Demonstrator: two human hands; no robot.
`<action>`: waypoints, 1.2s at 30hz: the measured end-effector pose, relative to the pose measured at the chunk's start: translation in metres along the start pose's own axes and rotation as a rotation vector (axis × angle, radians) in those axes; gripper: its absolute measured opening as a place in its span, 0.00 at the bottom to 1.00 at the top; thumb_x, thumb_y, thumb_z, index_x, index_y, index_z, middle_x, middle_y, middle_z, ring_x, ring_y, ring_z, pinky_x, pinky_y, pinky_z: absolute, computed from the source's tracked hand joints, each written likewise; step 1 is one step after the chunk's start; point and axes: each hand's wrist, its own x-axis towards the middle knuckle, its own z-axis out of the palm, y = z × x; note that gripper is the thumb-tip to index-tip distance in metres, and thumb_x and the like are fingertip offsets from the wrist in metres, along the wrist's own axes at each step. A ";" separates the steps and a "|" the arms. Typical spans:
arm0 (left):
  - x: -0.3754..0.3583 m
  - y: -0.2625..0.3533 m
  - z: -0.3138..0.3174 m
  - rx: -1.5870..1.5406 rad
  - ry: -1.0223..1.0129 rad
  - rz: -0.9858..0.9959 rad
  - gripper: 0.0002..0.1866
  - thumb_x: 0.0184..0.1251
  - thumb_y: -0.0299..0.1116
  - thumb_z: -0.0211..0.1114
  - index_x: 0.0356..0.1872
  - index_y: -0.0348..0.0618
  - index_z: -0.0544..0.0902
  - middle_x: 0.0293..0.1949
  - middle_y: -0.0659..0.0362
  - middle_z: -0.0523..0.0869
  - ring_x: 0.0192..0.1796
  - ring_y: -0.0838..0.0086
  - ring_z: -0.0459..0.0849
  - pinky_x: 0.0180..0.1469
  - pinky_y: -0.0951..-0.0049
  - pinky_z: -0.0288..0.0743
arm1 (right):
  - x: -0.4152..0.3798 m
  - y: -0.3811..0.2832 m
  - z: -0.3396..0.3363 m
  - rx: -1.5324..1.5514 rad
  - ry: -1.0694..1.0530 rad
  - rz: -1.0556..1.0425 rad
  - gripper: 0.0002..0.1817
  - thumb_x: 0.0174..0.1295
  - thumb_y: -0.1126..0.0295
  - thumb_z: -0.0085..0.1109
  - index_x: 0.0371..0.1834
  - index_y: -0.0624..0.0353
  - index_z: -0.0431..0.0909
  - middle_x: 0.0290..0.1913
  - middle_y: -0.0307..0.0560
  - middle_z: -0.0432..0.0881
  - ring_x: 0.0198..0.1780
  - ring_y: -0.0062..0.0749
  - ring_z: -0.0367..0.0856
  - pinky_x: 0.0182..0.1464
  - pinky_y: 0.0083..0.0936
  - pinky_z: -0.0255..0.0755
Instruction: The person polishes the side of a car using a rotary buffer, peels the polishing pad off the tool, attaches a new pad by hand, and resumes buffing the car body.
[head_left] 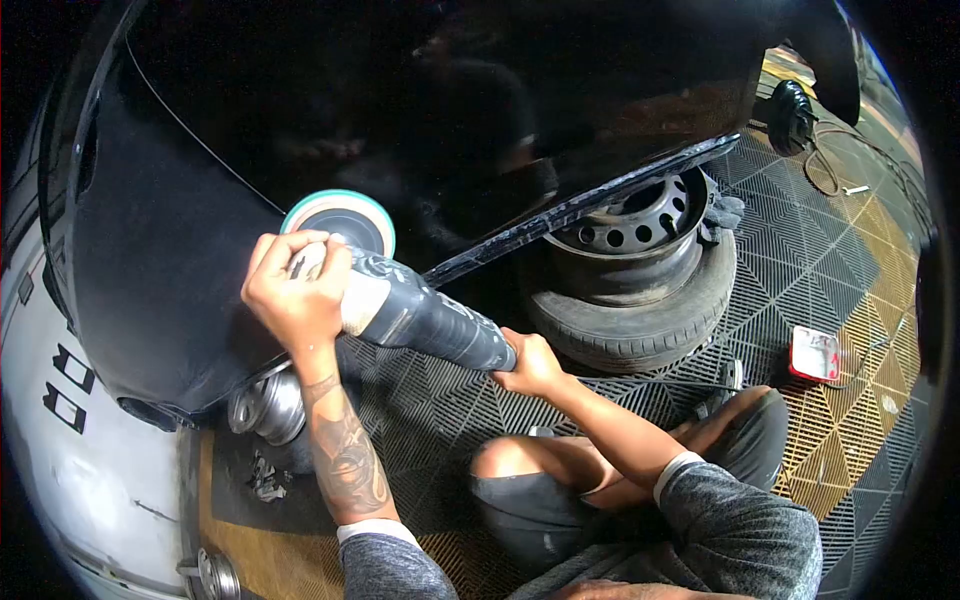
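Note:
A rotary polisher (430, 322) with a dark body and pale head lies slantwise across the middle of the view. My left hand (295, 285) is wrapped over its head, close behind the pad. At the back end of the body, my right hand (530, 362) grips the handle. The round polishing pad (340, 205), edged in green and peach, overlaps the glossy black car panel (450, 110) near a panel seam. Part of the pad is hidden by my left hand and the polisher's head.
A steel wheel rim (625, 265) rests on a tire (640, 335) under the panel's lower edge, with a grey glove (724, 210) beside it. A red and white container (815, 355) stands on the tiled grate floor (790, 255). More metal rims (270, 408) lie at lower left.

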 end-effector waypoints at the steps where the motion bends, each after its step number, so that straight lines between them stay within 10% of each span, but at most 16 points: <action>1: 0.000 0.005 0.008 -0.029 -0.029 0.012 0.05 0.48 0.24 0.75 0.27 0.38 0.88 0.28 0.56 0.86 0.32 0.68 0.86 0.39 0.69 0.78 | -0.004 0.003 -0.008 0.009 0.029 -0.003 0.21 0.44 0.64 0.70 0.42 0.59 0.79 0.33 0.63 0.85 0.41 0.65 0.84 0.45 0.49 0.79; 10: 0.014 0.130 0.140 -0.308 0.060 0.194 0.09 0.43 0.32 0.78 0.19 0.45 0.84 0.26 0.56 0.86 0.30 0.58 0.85 0.37 0.61 0.79 | -0.051 0.036 -0.101 0.057 0.355 0.249 0.22 0.41 0.71 0.68 0.42 0.70 0.84 0.36 0.54 0.89 0.40 0.35 0.87 0.49 0.34 0.80; 16: 0.003 0.146 0.154 -0.673 0.209 0.045 0.12 0.46 0.31 0.79 0.31 0.42 0.85 0.31 0.55 0.88 0.35 0.60 0.87 0.43 0.63 0.80 | -0.047 0.059 -0.114 0.076 0.362 0.230 0.06 0.46 0.76 0.63 0.20 0.60 0.73 0.21 0.31 0.75 0.22 0.17 0.69 0.25 0.25 0.65; 20: -0.014 0.094 0.117 -0.666 0.134 0.020 0.14 0.49 0.30 0.80 0.37 0.38 0.88 0.36 0.54 0.91 0.41 0.64 0.90 0.50 0.66 0.82 | -0.044 0.043 -0.088 0.073 0.254 0.195 0.04 0.46 0.77 0.64 0.23 0.61 0.77 0.22 0.32 0.77 0.25 0.18 0.72 0.27 0.25 0.69; 21: -0.020 0.077 0.107 -0.682 0.072 -0.029 0.12 0.52 0.28 0.79 0.37 0.38 0.89 0.37 0.54 0.92 0.42 0.67 0.90 0.52 0.66 0.82 | -0.044 0.052 -0.081 0.076 0.128 0.304 0.19 0.48 0.71 0.68 0.44 0.69 0.83 0.37 0.54 0.90 0.42 0.28 0.87 0.49 0.29 0.80; 25: -0.031 0.020 0.055 -0.671 0.121 -0.259 0.07 0.57 0.24 0.74 0.38 0.35 0.90 0.40 0.54 0.93 0.44 0.72 0.90 0.56 0.69 0.82 | -0.020 0.003 -0.048 0.012 0.069 0.172 0.23 0.49 0.69 0.69 0.51 0.64 0.83 0.43 0.62 0.90 0.49 0.43 0.91 0.52 0.34 0.81; 29: -0.036 -0.039 0.013 -0.630 0.267 -0.219 0.06 0.63 0.22 0.69 0.40 0.33 0.88 0.40 0.50 0.92 0.44 0.68 0.90 0.56 0.65 0.82 | 0.010 -0.005 -0.015 -0.151 0.013 0.017 0.27 0.47 0.65 0.72 0.52 0.61 0.80 0.39 0.65 0.87 0.45 0.61 0.87 0.48 0.45 0.82; 36: -0.035 -0.108 -0.037 -0.756 0.463 -0.227 0.06 0.66 0.19 0.66 0.42 0.31 0.87 0.41 0.47 0.92 0.47 0.66 0.90 0.57 0.67 0.82 | 0.053 -0.052 0.004 -0.326 -0.154 -0.063 0.23 0.48 0.65 0.71 0.48 0.63 0.79 0.40 0.66 0.87 0.45 0.62 0.86 0.48 0.46 0.81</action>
